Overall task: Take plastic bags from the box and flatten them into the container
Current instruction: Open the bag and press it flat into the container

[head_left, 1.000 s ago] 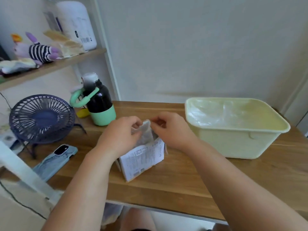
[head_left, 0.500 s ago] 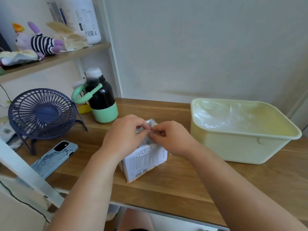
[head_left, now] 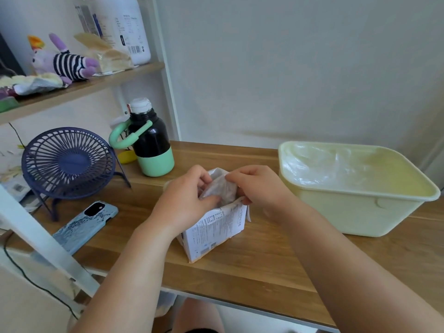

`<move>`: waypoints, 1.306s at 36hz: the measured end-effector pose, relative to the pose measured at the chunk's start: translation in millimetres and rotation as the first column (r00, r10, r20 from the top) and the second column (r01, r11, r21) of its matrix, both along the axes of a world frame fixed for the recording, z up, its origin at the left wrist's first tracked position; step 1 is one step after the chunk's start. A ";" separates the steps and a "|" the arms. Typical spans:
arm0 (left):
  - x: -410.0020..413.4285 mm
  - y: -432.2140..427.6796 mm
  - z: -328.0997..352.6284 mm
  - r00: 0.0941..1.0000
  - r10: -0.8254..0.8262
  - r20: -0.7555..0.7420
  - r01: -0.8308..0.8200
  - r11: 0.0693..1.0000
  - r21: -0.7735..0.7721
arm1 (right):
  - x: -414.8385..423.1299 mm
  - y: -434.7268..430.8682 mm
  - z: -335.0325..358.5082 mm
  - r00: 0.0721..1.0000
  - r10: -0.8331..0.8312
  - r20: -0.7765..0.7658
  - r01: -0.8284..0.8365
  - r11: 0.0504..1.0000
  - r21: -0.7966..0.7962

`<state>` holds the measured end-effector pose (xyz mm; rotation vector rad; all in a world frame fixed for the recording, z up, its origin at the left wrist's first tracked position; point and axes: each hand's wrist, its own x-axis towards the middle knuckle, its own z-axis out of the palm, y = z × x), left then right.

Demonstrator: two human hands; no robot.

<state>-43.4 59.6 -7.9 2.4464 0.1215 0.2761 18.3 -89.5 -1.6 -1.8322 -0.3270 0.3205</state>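
Wooden tabletop [head_left: 252, 265] carries a small white box [head_left: 213, 234] standing near the front edge, its open top up. Its sides are covered in fine print with a barcode low down, all too small to read. A crumpled clear bag [head_left: 222, 188] sticks up out of the box mouth, and both hands are clamped on it close together: the left hand [head_left: 185, 200] with fingers curled over the box's left rim onto the bag, the right hand [head_left: 259, 188] pinching the bag's top from the other side. Just right of the box sits a pale yellow container [head_left: 360, 212] with clear plastic [head_left: 324, 164] lying inside. Left of the hands stand a black and mint bottle [head_left: 151, 145], a navy fan [head_left: 68, 162] and a phone [head_left: 84, 224] lying face down. On the shelf [head_left: 96, 85] above, a white jug [head_left: 129, 25] shows a barcode and an unreadable label, beside a striped plush [head_left: 64, 63].
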 end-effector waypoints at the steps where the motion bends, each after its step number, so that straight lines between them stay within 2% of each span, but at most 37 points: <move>1: 0.6 0.6 -1.5 1.000 0.008 0.002 -0.008 1.000 -0.002 | -0.4 -0.6 -0.1 1.000 0.001 0.017 -0.001 1.000 -0.015; 6: 1.4 -1.4 -2.9 0.996 0.018 0.082 -0.020 1.000 0.023 | 0.1 -3.1 -2.8 0.958 0.060 0.281 0.032 0.949 -0.314; 10: -0.2 -2.0 -1.3 0.989 0.016 0.146 -0.023 0.999 0.044 | -0.2 -1.1 -2.5 0.933 0.213 0.291 -0.060 0.887 -0.459; 14: -0.1 -1.7 -1.8 0.985 0.006 0.175 -0.008 1.000 0.010 | -1.2 2.3 -1.8 0.924 0.237 0.301 -0.097 0.904 -0.417; 19: -2.8 2.5 -0.7 0.958 0.058 0.280 -0.087 0.992 0.091 | 3.2 4.4 0.2 0.950 0.187 0.249 -0.081 0.920 -0.382; 23: -1.9 6.7 -3.1 0.972 -0.014 0.233 -0.029 0.984 0.177 | 5.8 3.9 2.4 0.963 0.183 0.198 -0.106 0.933 -0.344; 26: -0.3 8.9 -6.8 0.972 -0.006 0.235 -0.042 0.979 0.199 | 5.0 3.4 4.3 0.962 0.200 0.184 -0.124 0.926 -0.356; 33: 0.6 3.9 -3.5 0.950 0.048 0.310 -0.076 0.994 0.079 | 3.7 1.2 8.4 0.953 0.274 0.132 -0.201 0.892 -0.404; 37: 1.1 -1.1 -2.1 0.947 0.049 0.319 -0.036 0.998 -0.046 | 2.4 2.7 7.7 0.949 0.283 0.136 -0.220 0.908 -0.356; 40: 1.0 -0.7 -2.8 0.965 0.058 0.254 -0.043 0.997 -0.065 | 3.1 3.2 3.7 0.970 0.194 0.146 -0.145 0.946 -0.291; 43: 1.2 0.7 -5.2 0.987 0.095 0.133 -0.099 0.995 0.025 | 6.9 2.5 1.5 0.991 0.133 0.029 -0.129 0.984 -0.126; 47: 1.9 4.3 -7.1 0.990 0.133 0.051 -0.138 0.985 0.105 | 8.1 -0.7 6.2 0.982 0.140 -0.124 -0.124 0.984 0.131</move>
